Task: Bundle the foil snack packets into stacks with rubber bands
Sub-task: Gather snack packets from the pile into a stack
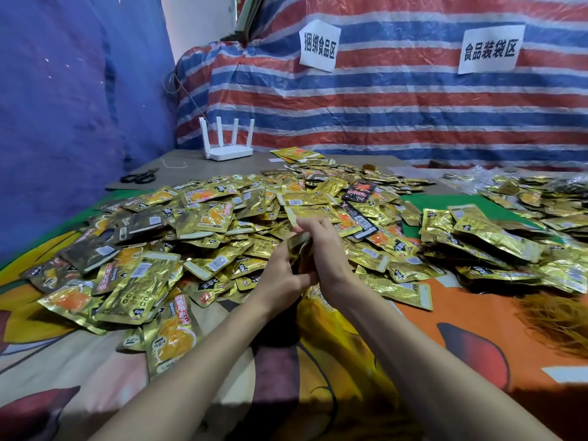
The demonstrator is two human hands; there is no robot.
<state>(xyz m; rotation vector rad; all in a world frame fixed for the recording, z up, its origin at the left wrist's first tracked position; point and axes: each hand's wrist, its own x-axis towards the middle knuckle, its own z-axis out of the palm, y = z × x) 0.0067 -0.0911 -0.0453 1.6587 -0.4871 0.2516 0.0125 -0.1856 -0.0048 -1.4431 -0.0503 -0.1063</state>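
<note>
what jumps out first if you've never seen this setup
A sprawling heap of gold foil packets covers the middle of the scene. At its near edge the left hand and right hand grip a small stack together. Behind hangs a red, white and blue striped tarp with two paper signs.

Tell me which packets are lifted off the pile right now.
The small stack of packets gripped between the left hand and right hand; the others lie loose in the pile.

Packets (203, 214): hundreds. Signs (319, 46): two. Router (227, 148): one. Scissors (138, 177): one pair. Left hand (280, 281), right hand (323, 249): two.
</note>
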